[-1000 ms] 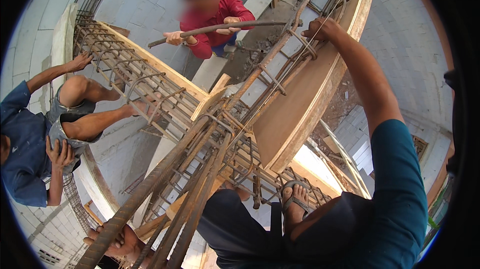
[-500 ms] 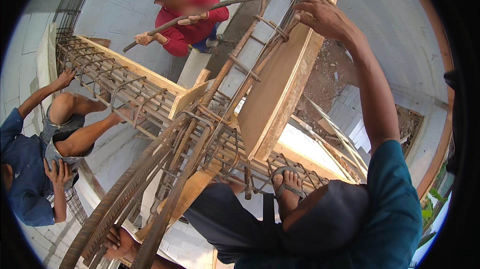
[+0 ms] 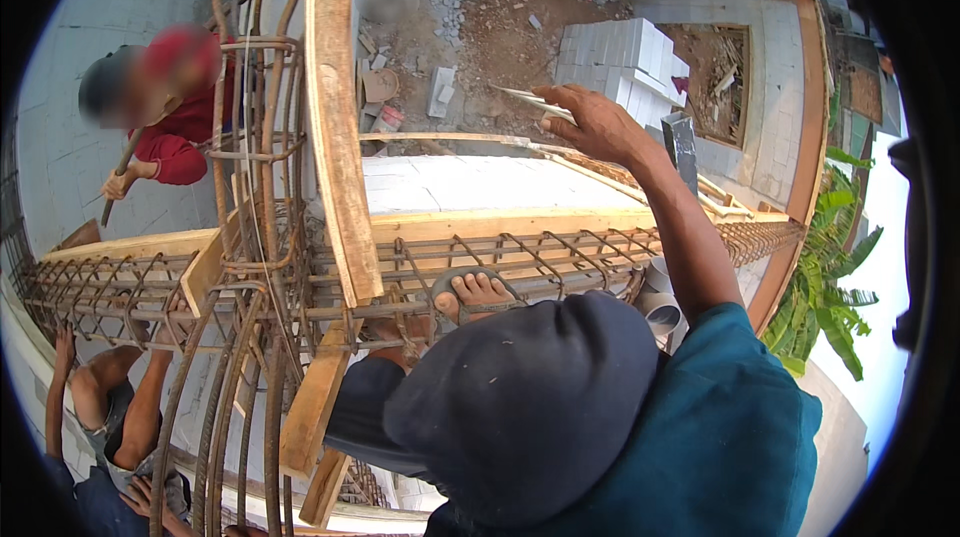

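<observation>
My right hand (image 3: 592,125) reaches forward over the concrete edge with its fingers stretched apart. Nothing is gripped in it, and pale thin poles (image 3: 518,95) show behind its fingers. Of my left hand (image 3: 244,531) only a sliver shows at the bottom edge, below several bent steel bars (image 3: 215,407), its fingers hidden. To the left of my right hand a wooden formwork panel (image 3: 338,127) stands edge-on beside a column rebar cage (image 3: 263,117). My sandaled foot (image 3: 478,293) rests on the horizontal beam rebar (image 3: 540,272).
A worker in red (image 3: 180,152) grips a steel bar (image 3: 122,172) at left. Another worker's legs (image 3: 140,407) show lower left. Timber planks (image 3: 312,417) lie below the cage. Pale blocks (image 3: 625,52) are stacked on the rubble floor (image 3: 450,7) far below, beside a drop.
My right hand has let go of the panel and moved out to its right. The view has swung right, so the panel and cage now appear further left. The left hand has nearly left the picture.
</observation>
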`<act>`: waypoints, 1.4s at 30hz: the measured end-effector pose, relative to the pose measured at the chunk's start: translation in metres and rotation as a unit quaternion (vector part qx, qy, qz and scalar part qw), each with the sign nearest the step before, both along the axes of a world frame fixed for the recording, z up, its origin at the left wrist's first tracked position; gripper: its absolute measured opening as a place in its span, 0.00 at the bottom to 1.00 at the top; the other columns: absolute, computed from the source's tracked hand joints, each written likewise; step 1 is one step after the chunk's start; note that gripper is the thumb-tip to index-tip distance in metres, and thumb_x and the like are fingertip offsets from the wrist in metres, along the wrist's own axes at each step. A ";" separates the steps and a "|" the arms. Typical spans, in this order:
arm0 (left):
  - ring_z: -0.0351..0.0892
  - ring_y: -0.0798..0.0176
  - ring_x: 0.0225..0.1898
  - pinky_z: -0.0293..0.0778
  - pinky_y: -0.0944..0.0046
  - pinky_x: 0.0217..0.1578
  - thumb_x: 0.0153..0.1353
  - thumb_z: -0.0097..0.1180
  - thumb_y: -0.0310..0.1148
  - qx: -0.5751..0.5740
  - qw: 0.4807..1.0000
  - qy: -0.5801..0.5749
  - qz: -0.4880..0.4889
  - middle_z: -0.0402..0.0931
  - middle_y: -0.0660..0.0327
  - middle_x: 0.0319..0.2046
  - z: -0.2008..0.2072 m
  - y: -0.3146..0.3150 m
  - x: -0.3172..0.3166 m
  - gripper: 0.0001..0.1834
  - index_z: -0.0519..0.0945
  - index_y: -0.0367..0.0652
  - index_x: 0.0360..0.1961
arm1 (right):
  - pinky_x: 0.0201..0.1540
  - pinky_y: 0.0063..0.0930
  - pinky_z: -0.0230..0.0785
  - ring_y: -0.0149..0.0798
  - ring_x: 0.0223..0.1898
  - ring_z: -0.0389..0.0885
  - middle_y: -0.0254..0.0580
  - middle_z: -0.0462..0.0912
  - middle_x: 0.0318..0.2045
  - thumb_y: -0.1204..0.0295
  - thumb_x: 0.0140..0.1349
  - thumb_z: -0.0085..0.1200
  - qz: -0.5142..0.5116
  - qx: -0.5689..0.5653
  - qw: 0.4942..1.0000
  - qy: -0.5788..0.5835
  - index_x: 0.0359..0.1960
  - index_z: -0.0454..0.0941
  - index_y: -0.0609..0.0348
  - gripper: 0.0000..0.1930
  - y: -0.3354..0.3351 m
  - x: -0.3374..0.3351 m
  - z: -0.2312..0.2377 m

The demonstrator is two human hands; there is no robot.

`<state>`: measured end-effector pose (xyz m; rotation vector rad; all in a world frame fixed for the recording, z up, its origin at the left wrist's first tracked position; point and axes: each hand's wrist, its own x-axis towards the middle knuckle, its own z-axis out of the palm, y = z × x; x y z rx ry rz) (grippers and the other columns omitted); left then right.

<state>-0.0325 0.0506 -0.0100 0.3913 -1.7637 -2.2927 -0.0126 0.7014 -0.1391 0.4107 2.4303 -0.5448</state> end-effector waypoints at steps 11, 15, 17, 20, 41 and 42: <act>0.60 0.61 0.24 0.67 0.63 0.41 0.69 0.40 0.48 -0.024 0.994 -0.059 -0.089 0.62 0.59 0.17 -0.013 0.041 -0.032 0.24 0.67 0.46 0.18 | 0.30 0.27 0.75 0.33 0.28 0.83 0.42 0.83 0.25 0.53 0.69 0.46 -0.449 -0.085 0.822 -0.339 0.34 0.79 0.62 0.22 0.092 0.226 0.109; 0.58 0.62 0.21 0.68 0.64 0.39 0.69 0.40 0.48 -0.036 0.994 -0.062 -0.087 0.60 0.60 0.14 -0.002 0.041 -0.030 0.24 0.67 0.47 0.17 | 0.22 0.22 0.75 0.34 0.23 0.84 0.44 0.83 0.23 0.51 0.68 0.46 -0.497 -0.172 0.715 -0.460 0.39 0.78 0.67 0.25 0.028 0.271 0.072; 0.57 0.63 0.19 0.68 0.64 0.37 0.69 0.40 0.48 -0.041 0.995 -0.050 -0.075 0.59 0.61 0.13 0.008 0.035 -0.026 0.25 0.66 0.47 0.17 | 0.23 0.25 0.77 0.39 0.26 0.85 0.50 0.83 0.39 0.53 0.69 0.44 -0.552 -0.190 0.662 -0.470 0.54 0.71 0.66 0.26 -0.028 0.298 0.039; 0.56 0.64 0.16 0.68 0.65 0.36 0.69 0.41 0.48 -0.052 0.997 -0.027 -0.049 0.58 0.62 0.11 0.027 0.023 -0.015 0.25 0.66 0.48 0.16 | 0.38 0.38 0.75 0.41 0.37 0.80 0.50 0.79 0.47 0.51 0.70 0.42 -0.650 -0.162 0.626 -0.399 0.58 0.70 0.59 0.26 -0.077 0.334 -0.003; 0.51 0.68 0.08 0.62 0.68 0.21 0.72 0.37 0.46 -0.120 0.969 -0.101 0.191 0.55 0.65 0.05 0.063 -0.028 0.045 0.23 0.68 0.46 0.22 | 0.24 0.26 0.65 0.31 0.19 0.70 0.38 0.73 0.21 0.72 0.56 0.47 -0.675 -0.141 0.710 -0.142 0.41 0.73 0.61 0.11 -0.079 0.300 -0.052; 0.51 0.69 0.09 0.62 0.68 0.21 0.72 0.38 0.47 -0.111 0.967 -0.100 0.207 0.55 0.65 0.05 0.062 -0.028 0.046 0.22 0.69 0.47 0.22 | 0.23 0.26 0.64 0.30 0.18 0.70 0.37 0.72 0.21 0.73 0.56 0.46 -0.669 -0.156 0.717 -0.118 0.41 0.73 0.60 0.11 -0.076 0.283 -0.049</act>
